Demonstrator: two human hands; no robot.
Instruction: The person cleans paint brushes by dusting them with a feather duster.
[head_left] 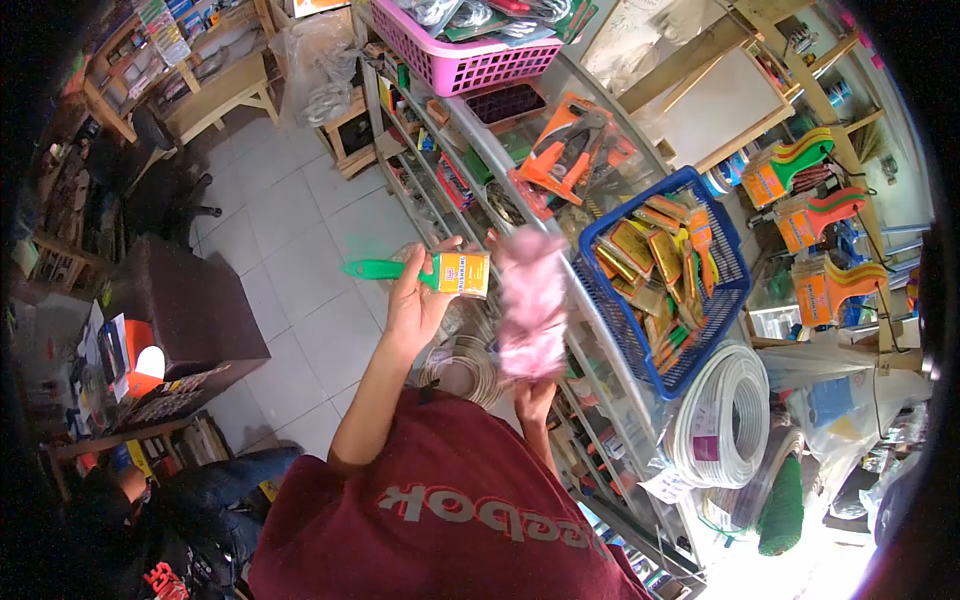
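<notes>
My left hand (412, 312) is closed around a paintbrush (462, 273) with a green handle and an orange and yellow labelled sleeve over its head. The handle points left, out past my fingers. In my right hand (535, 400) is a pink cloth (531, 305), smeared by motion, whose upper end hangs close to the right of the brush. Over on the glass counter (640, 400) stands a blue basket (655, 375) holding several brushes in gold and orange wrapping.
A pink basket (440, 65) of packaged goods and orange-carded pliers (565, 150) sit farther along the counter. A white cable coil (715, 420) lies beyond the blue basket. Brushes (825, 290) hang at right. A brown cabinet (200, 300) stands left on the tiled floor (290, 330).
</notes>
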